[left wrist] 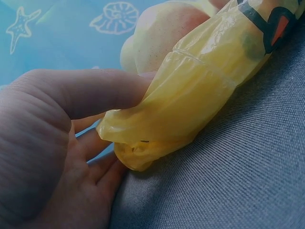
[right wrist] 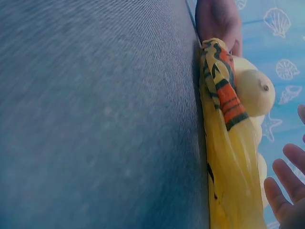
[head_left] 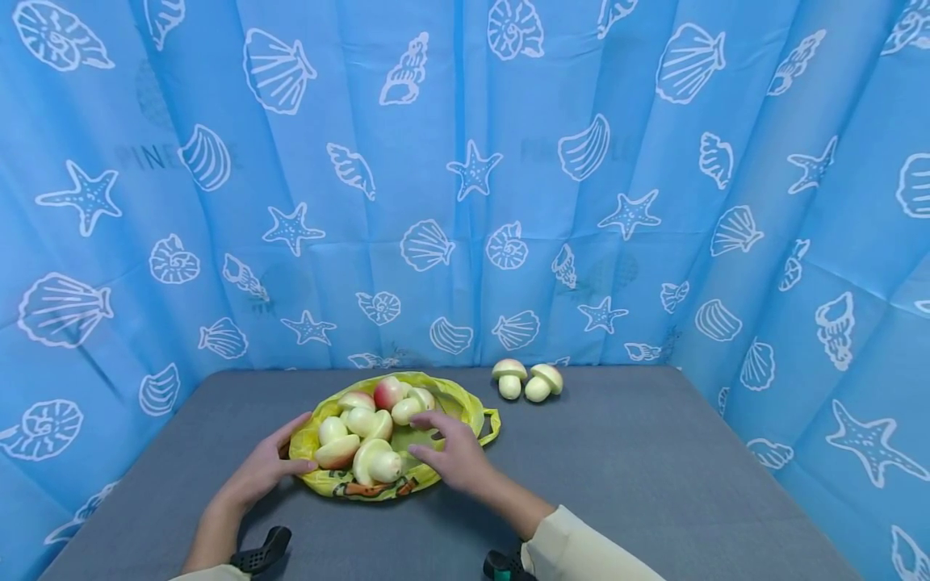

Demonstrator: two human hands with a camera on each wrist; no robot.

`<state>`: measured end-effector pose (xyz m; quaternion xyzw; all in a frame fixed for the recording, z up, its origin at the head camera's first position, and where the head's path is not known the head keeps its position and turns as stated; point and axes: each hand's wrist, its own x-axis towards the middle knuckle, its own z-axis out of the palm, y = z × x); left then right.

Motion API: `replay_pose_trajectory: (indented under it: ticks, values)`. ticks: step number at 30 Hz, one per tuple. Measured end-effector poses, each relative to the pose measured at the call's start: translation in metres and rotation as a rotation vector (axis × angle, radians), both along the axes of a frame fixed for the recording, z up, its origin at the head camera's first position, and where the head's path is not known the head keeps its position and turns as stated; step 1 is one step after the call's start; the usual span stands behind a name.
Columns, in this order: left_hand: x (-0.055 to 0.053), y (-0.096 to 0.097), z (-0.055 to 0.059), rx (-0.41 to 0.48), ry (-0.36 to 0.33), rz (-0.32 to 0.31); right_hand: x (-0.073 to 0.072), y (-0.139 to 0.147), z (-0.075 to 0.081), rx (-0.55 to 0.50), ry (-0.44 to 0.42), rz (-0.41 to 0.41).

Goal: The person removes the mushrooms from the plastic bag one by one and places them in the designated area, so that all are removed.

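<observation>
A yellow plastic bag [head_left: 311, 411] lies with its mouth rolled wide on the table, holding several pale toy mushrooms [head_left: 378, 461] with pinkish caps. At its left side, my left hand [head_left: 265, 468] grips the rim. In the left wrist view the thumb [left wrist: 109, 90] lies over the bag's edge, while the other fingers reach behind it. My right hand [head_left: 459, 456] hovers over the bag's right part with thumb and fingers apart and nothing between them. Its spread fingers [right wrist: 286, 176] show beside the bag [right wrist: 233, 167] in the right wrist view.
Two more toy mushrooms, one upright [head_left: 509, 379] and one tilted [head_left: 543, 382], stand together at the table's back edge, right of the bag. A bag handle loop [head_left: 494, 426] sticks out to the right. Behind the grey table [head_left: 617, 484] hangs a blue shell-print curtain [head_left: 472, 266].
</observation>
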<state>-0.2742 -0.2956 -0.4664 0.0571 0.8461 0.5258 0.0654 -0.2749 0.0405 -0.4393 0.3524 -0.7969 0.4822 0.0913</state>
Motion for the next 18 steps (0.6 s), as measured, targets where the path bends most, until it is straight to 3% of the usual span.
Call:
replay_pose_trajectory:
  ticks: [11,18]
  values:
    - [0.002,0.002,0.002,-0.003,-0.005,0.004,-0.004,-0.02,0.007,0.175,-0.094,0.118]
    - [0.003,0.003,0.005,-0.011,-0.011,0.009,-0.006,-0.029,0.008,0.288,-0.052,0.181]
